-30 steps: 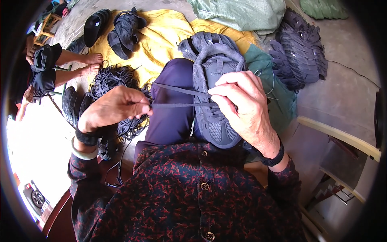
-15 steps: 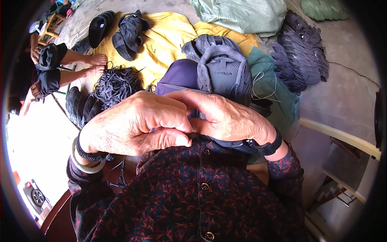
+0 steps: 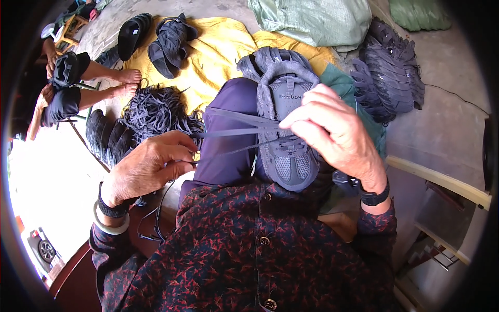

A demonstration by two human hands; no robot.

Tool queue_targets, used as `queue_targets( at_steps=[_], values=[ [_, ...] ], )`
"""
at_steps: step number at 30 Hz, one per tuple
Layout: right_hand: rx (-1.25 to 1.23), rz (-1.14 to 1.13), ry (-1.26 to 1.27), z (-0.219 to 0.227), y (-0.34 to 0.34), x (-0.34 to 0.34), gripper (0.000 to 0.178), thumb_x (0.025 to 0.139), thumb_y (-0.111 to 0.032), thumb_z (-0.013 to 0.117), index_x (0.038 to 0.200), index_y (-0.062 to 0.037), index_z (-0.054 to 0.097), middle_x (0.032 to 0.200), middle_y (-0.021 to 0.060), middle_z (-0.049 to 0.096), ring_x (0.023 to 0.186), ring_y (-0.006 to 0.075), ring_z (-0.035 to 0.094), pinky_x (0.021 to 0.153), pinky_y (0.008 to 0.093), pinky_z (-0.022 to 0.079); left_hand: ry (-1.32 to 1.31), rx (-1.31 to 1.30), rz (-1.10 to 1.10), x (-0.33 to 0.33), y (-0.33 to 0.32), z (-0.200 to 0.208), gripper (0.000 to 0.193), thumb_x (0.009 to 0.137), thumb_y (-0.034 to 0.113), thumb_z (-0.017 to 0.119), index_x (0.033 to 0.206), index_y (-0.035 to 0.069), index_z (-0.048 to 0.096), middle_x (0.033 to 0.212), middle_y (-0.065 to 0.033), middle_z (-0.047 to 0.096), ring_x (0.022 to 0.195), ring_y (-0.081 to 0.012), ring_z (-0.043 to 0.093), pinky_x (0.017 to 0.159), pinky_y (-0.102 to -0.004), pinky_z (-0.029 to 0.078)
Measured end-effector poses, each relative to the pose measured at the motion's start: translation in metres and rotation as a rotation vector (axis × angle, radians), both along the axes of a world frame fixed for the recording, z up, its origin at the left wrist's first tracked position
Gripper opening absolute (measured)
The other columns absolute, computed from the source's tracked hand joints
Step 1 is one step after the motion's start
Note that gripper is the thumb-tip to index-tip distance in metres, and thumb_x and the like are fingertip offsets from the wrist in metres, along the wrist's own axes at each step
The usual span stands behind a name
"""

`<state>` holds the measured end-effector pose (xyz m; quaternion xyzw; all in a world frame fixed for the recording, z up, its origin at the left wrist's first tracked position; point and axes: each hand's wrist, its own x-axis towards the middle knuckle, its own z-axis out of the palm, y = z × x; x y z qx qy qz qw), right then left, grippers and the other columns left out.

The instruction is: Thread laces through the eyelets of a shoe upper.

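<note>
A dark grey shoe upper (image 3: 291, 166) rests on my lap, its toe toward me. Flat dark shoelaces (image 3: 228, 133) stretch across it between my two hands. My left hand (image 3: 153, 164) is closed left of the shoe, thumb and fingers pinching the lace ends. Over the shoe's lacing area, my right hand (image 3: 332, 130) is pinched on the laces and hides part of the tongue and eyelets. More dark uppers (image 3: 265, 56) lie just beyond the shoe.
A tangled heap of dark laces (image 3: 156, 112) lies at left, near another person's bare feet (image 3: 127, 83). Stacked uppers (image 3: 387, 73) sit at far right. A yellow sheet (image 3: 221, 41), a pale green sack (image 3: 312, 23) and a wooden frame (image 3: 442, 182) are around me.
My hands were close together over the shoe; now they are apart, the left drawn left and the right moved right. The laces show stretched between them, and the shoe's toe is uncovered.
</note>
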<state>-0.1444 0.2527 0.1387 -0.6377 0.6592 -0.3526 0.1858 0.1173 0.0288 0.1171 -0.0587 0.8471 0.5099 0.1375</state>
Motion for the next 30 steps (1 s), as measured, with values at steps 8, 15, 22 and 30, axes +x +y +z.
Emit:
queue_targets(
  at_steps=[8, 15, 22, 30],
  values=[
    [0.074, -0.112, 0.065, 0.012, 0.016, -0.022, 0.008, 0.095, -0.007, 0.064, 0.098, -0.0027, 0.071, 0.084, 0.0074, 0.063, 0.085, 0.0251, 0.060, 0.085, 0.0360, 0.048, -0.204, -0.196, 0.173, 0.039, -0.014, -0.029, 0.017, 0.092, 0.011, 0.069, 0.101, -0.003, 0.071, 0.103, -0.0164, 0.069, 0.092, -0.0306, 0.069, 0.079, -0.0372, 0.054],
    [0.098, -0.079, 0.158, 0.001, 0.015, -0.015, 0.012, 0.092, -0.004, 0.065, 0.101, -0.0030, 0.072, 0.088, 0.0089, 0.067, 0.090, 0.0275, 0.065, 0.087, 0.0376, 0.049, -0.483, -0.257, 0.109, 0.053, -0.022, -0.050, 0.022, 0.092, 0.021, 0.067, 0.095, 0.001, 0.073, 0.094, -0.0174, 0.070, 0.091, -0.0385, 0.067, 0.078, -0.0441, 0.054],
    [0.045, -0.015, 0.129, -0.009, 0.006, 0.003, 0.016, 0.087, -0.005, 0.069, 0.102, -0.0052, 0.073, 0.092, 0.0070, 0.072, 0.089, 0.0261, 0.067, 0.083, 0.0368, 0.051, -0.095, 0.078, 0.245, -0.021, 0.016, -0.009, 0.025, 0.098, 0.007, 0.067, 0.122, 0.005, 0.066, 0.083, -0.0006, 0.066, 0.069, -0.0067, 0.058, 0.063, -0.0237, 0.049],
    [0.030, -0.041, 0.142, -0.016, -0.003, 0.012, 0.010, 0.086, -0.008, 0.073, 0.095, -0.0057, 0.069, 0.084, 0.0075, 0.067, 0.082, 0.0263, 0.066, 0.078, 0.0389, 0.050, -0.026, 0.397, 0.199, -0.098, 0.048, -0.023, 0.022, 0.100, 0.011, 0.068, 0.120, 0.004, 0.066, 0.081, 0.0034, 0.062, 0.068, -0.0026, 0.054, 0.060, -0.0208, 0.047]
  ],
)
